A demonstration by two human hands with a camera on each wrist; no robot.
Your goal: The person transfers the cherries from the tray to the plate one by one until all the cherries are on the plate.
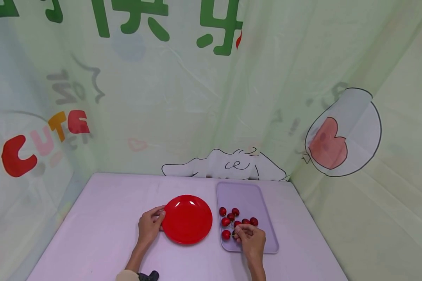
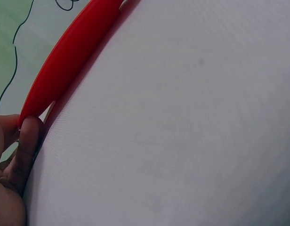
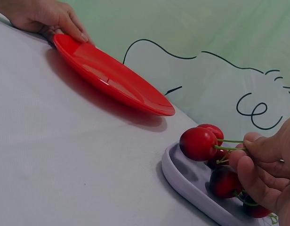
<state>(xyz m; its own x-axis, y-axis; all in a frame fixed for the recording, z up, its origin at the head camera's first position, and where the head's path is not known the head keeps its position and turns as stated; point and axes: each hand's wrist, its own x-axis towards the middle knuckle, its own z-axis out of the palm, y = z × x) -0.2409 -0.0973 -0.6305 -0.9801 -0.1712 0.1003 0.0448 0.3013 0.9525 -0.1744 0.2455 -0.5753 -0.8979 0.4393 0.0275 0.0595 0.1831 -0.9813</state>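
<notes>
My left hand (image 1: 149, 225) holds the left rim of a round red plate (image 1: 187, 219), thumb on top and fingers at its underside. In the left wrist view the plate (image 2: 69, 61) shows edge-on beside the fingers. My right hand (image 1: 254, 240) is over the near part of a lilac tray (image 1: 246, 195), pinching a green stem between thumb and fingertips. From that stem a red cherry (image 3: 198, 143) sticks out toward the plate, above the tray's rim in the right wrist view. Several more cherries (image 1: 235, 211) with green stems lie in the tray, some partly hidden by the hand.
Plate and tray stand side by side on a pale table (image 1: 116, 210), with a narrow strip of tabletop between them. Behind the table hangs a light green curtain (image 1: 183, 101) with printed letters and drawings. Another curtain side (image 1: 372, 218) borders the right edge.
</notes>
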